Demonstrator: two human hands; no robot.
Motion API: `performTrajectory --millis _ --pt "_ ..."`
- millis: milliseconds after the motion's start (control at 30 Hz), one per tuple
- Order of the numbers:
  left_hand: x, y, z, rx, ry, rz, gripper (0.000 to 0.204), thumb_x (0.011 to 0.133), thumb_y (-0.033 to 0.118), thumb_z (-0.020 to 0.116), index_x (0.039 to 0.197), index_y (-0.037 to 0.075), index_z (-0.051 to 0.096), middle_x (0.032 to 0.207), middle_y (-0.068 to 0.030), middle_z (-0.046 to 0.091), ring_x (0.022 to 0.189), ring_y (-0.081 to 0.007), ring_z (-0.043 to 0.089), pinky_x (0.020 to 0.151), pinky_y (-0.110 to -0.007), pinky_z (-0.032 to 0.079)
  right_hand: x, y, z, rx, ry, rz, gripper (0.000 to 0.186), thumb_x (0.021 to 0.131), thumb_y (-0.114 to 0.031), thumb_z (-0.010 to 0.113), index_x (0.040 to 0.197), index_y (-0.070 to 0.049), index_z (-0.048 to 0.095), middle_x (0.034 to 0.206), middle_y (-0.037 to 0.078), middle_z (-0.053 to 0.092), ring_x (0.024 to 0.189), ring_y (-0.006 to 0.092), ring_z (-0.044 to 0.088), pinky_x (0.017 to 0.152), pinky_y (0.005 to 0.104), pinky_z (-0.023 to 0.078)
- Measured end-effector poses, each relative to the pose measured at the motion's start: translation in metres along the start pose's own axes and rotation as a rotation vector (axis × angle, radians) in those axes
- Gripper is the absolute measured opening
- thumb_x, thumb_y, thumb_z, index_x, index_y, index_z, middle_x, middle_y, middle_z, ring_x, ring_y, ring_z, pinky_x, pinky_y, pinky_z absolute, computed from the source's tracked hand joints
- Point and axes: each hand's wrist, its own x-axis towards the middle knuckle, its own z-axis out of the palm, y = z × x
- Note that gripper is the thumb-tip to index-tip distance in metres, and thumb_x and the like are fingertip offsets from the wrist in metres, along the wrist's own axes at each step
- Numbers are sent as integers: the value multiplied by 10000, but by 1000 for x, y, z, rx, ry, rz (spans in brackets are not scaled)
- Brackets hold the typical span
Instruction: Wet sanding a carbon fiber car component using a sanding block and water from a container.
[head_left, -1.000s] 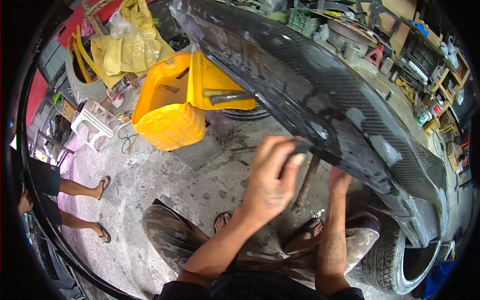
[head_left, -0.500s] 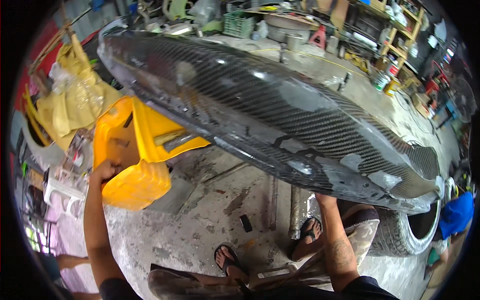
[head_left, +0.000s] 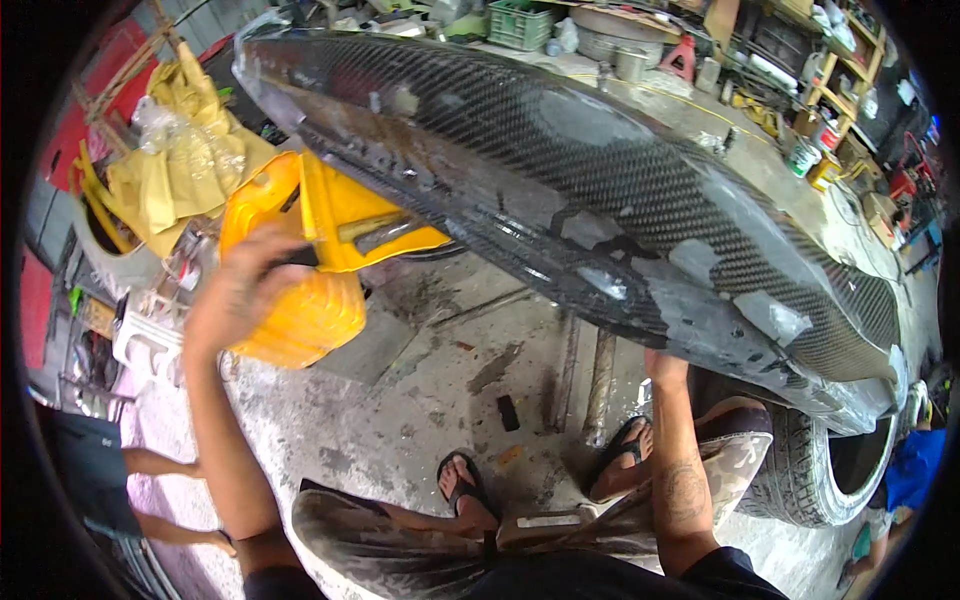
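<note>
A long, dark carbon-fibre body panel [head_left: 590, 170] with glossy and dull grey patches slants across the view from upper left to lower right. My right hand [head_left: 666, 368] is at its lower edge, holding it from beneath, with the fingers hidden behind the panel. To the left, my left hand [head_left: 248, 280], smeared by motion, is closed round a small black block-like thing [head_left: 292, 257]. That hand is in front of a yellow plastic container [head_left: 310, 325], cut open on one side. A wooden-looking strip [head_left: 370, 225] lies within the container's yellow wall.
A tyre [head_left: 800, 470] lies under the panel's right end. On the concrete floor are a black flat object [head_left: 508, 413] and a metal pipe [head_left: 600, 390]. A green crate [head_left: 520, 25] stands at the back. Another person's legs [head_left: 170, 500] show at left, a person in blue [head_left: 915, 470] at right.
My left hand has risen from inside the yellow container, bringing the black thing with it. The view has shifted a little; my right hand stays at the panel's lower edge.
</note>
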Motion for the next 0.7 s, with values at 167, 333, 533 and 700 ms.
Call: performTrajectory --millis 167,333,533,700 --pt "-6 75 118 145 -118 -46 257 911 154 635 1084 -35 610 1035 -158 591 981 -317 585 871 -389 470 10 -14 32 118 -5 35 559 973 -454 533 1387 -84 465 1437 57 481 1340 238 421 1160 411 268" --pt "6 190 125 -319 373 -94 252 914 117 620 1123 -23 608 1067 -170 569 983 -342 565 871 -407 460 10 -28 38 132 -33 49 615 949 -498 559 1400 -94 452 1451 51 463 1338 238 422 1162 408 266" --pt "30 245 165 -379 750 79 291 879 24 640 1159 -35 588 1079 -172 560 952 -336 548 843 -406 453 8 -14 25 44 8 53 621 949 -493 563 1410 -95 441 1462 52 446 1339 234 422 1153 400 293" --pt "34 248 173 -370 904 5 264 877 9 652 1131 -52 613 1075 -168 570 953 -322 544 828 -392 448 8 -11 27 82 22 74 694 922 -515 595 1437 -91 405 1462 60 448 1345 249 419 1154 403 297"
